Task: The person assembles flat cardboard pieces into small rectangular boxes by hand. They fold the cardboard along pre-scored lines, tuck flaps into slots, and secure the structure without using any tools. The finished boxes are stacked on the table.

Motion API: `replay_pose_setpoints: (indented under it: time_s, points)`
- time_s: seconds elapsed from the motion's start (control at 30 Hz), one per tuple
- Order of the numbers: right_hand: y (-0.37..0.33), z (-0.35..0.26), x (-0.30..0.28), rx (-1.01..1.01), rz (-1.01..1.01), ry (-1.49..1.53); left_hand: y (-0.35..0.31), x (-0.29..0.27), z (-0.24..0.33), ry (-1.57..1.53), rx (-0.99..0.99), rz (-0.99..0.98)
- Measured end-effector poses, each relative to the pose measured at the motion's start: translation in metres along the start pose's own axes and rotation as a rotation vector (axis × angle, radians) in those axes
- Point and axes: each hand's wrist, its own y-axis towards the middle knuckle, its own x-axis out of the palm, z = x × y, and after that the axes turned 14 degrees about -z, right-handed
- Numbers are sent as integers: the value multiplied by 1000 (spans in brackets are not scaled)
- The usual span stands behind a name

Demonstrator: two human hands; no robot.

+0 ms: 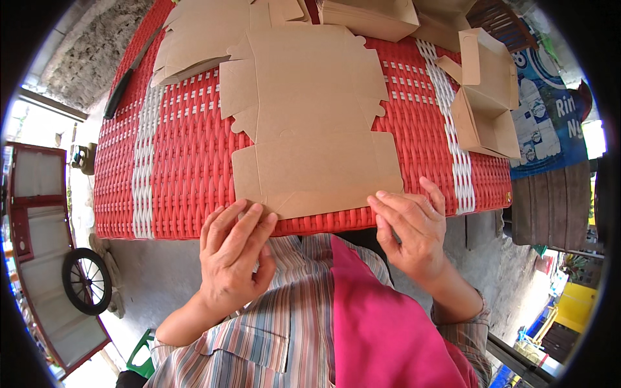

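Observation:
Flat on the red woven table lies an unfolded brown cardboard box blank (310, 110), creased and with notched side tabs. Its near edge is toward me. My left hand (236, 252) touches the blank's near left corner with its fingertips, fingers stretched out. At the near right corner, my right hand (411, 229) rests its fingertips on the edge, the fingers spread and the thumb below the edge. Neither hand grips the cardboard.
The red and white woven table (174, 155) carries more flat box blanks (200, 32) at the far left, beside a black-handled knife (123, 84). Folded open boxes (485, 116) stand at the right, with another box (372, 16) at the back. A spoked wheel (87, 281) stands at the left.

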Motion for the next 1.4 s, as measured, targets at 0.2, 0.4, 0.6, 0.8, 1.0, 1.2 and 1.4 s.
replay_pose_setpoints:
  time_s: [0.2, 0.4, 0.6, 0.8, 1.0, 1.2, 1.4]
  points:
    - [-8, 13, -5, 4, 14, 97, -4, -10, -23, -54, 66, 15]
    - [-23, 28, -14, 82, 189, 241, 26, -26, -16, -24, -17, -31]
    - [-32, 39, -35, 169, -134, 148, -6, -12, -36, 17, 400, -41]
    - [-28, 17, -24, 1, -190, 27, -26, -12, -27, -70, 484, -91]
    - [-20, 12, -16, -70, -110, 107, 0, -8, -37, -142, 401, -50]
    - [-17, 14, -2, 120, 112, 446, 12, 1, -20, -626, -3, 27]
    - [0, -1, 6, 435, 299, 829, 48, 7, -2, -526, -303, 246]
